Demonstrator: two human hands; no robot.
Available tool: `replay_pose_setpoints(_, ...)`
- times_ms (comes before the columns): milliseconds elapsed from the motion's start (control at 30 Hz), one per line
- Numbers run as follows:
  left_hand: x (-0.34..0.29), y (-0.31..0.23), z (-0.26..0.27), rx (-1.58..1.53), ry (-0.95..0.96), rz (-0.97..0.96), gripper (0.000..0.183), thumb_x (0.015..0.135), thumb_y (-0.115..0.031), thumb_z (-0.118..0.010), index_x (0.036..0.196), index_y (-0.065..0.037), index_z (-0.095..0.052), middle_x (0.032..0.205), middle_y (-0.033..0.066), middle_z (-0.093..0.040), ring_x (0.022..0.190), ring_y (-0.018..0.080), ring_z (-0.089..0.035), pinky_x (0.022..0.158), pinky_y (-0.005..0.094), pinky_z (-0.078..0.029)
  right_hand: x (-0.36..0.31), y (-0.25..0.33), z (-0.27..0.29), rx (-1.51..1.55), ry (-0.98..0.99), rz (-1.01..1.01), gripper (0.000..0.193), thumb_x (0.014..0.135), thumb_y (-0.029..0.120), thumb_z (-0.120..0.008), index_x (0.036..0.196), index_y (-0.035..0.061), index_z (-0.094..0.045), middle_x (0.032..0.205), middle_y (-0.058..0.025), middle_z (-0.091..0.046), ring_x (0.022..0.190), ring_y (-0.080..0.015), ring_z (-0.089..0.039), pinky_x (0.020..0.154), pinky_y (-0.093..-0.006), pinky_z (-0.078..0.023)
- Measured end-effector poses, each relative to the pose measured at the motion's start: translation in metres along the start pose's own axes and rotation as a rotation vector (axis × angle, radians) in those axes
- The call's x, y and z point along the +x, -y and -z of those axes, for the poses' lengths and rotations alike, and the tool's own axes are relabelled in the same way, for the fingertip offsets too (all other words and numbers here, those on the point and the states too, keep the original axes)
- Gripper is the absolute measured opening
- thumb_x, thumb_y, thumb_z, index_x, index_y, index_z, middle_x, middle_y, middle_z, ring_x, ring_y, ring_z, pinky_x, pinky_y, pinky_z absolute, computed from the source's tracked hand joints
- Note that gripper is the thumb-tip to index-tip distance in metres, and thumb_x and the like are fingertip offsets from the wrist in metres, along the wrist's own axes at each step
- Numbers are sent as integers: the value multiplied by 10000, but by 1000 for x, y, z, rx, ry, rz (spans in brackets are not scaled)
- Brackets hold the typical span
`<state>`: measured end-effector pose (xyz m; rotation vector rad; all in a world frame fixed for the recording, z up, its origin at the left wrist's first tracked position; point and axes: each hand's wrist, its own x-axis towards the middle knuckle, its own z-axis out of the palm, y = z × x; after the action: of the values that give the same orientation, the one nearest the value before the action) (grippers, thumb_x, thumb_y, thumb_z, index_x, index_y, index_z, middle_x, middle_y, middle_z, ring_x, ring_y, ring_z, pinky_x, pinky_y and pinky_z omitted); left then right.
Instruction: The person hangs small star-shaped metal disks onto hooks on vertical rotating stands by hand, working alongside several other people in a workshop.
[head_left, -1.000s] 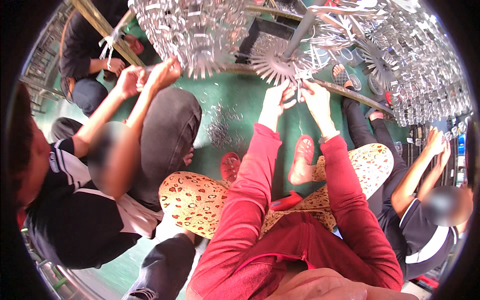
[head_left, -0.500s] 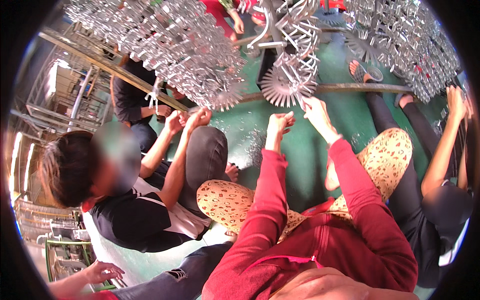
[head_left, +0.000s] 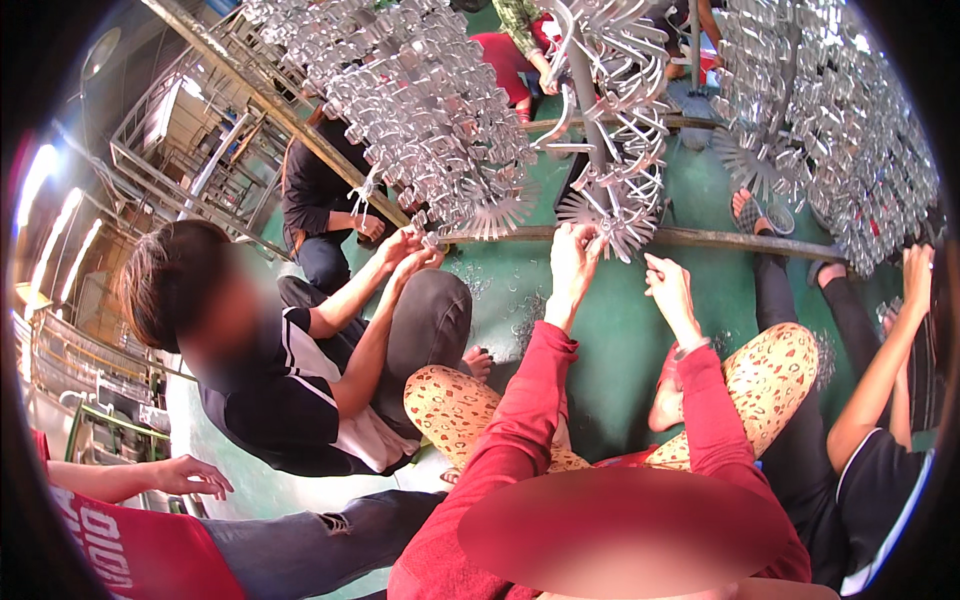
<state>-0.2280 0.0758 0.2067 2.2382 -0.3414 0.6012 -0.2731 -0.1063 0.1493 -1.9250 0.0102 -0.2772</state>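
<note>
Flat pronged metal disc: sitting at the lower end of the grey pole.
Left hand: overlapping its near edge; grip indeterminable.
Right hand: curling clear of it; grip indeterminable.
Gap: separating both hands.

red long sleeves | yellowish spotted trousers | pale wristband, right

The hooks look like bare metal, super shiny from where I'm standing. Finned disc is metal too, just duller. The rail reads as matt wood. Green floor's smooth, slightly glossy. Red sleeves are matt cloth, jeans faded denim.
</note>
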Motion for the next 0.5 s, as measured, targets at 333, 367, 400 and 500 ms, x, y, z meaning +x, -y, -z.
replay_pose_setpoints(333, -4, 22, 0, 208, -155, -104, 212, 736, -243, -706, 801, -59, -624, 782, 120, -519, 790, 287, -526, 674, 380, -450, -9, 65, -13, 37, -23, 140, 267, 853, 73, -581, 1116, 41, -609, 766, -70, -590, 584, -100, -558, 526, -249, -487)
replay_pose_setpoints(367, -4, 24, 0, 211, -154, -106, 212, 742, -251, -698, 790, -62, -615, 786, 127, -521, 798, 294, -526, 672, 389, -450, -7, 68, -18, -3, -31, 172, 269, 850, 75, -587, 1115, 39, -609, 759, -81, -589, 587, -102, -565, 526, -254, -477)
replay_pose_setpoints(400, -1, 22, 2, 214, -150, -106, 213, 747, -258, -690, 778, -65, -606, 789, 133, -523, 805, 301, -526, 670, 397, -450, -5, 66, -21, -44, -36, 200, 271, 847, 77, -593, 1114, 36, -609, 753, -92, -588, 590, -104, -571, 525, -260, -468)
replay_pose_setpoints(500, 11, 30, 2, 295, -69, -156, 208, 750, -274, -675, 800, -77, -632, 790, 128, -528, 803, 298, -527, 669, 400, -454, -1, 51, -24, 33, -45, 86, 307, 841, 91, -601, 1144, 39, -594, 871, -118, -645, 683, -139, -633, 559, -259, -523)
